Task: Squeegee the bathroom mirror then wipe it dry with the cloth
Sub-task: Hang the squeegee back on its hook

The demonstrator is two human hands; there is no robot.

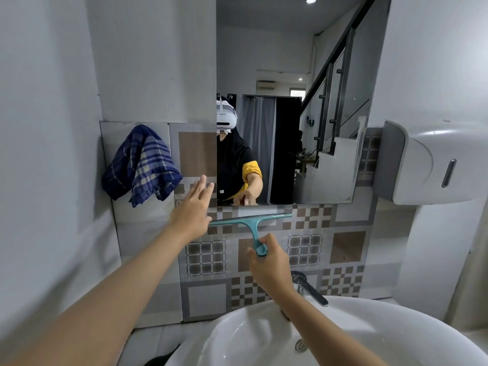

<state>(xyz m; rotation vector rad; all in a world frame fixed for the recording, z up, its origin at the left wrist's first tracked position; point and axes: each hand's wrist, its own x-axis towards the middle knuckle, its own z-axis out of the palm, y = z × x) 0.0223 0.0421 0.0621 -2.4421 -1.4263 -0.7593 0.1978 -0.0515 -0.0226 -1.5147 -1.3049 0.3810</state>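
Observation:
The mirror [290,62] hangs on the wall above the sink. My right hand [269,262] grips the handle of a teal squeegee [250,220], whose blade lies level against the tiles just below the mirror's bottom edge. My left hand [194,207] is open with the fingers stretched flat, against the tiled wall by the mirror's lower left corner, touching the blade's left end. A blue checked cloth [142,165] hangs on the wall to the left of that hand.
A white sink [237,336] with a chrome tap [309,289] sits directly below my arms. A white and grey dispenser [427,165] juts from the wall at the right of the mirror. A plain wall closes in on the left.

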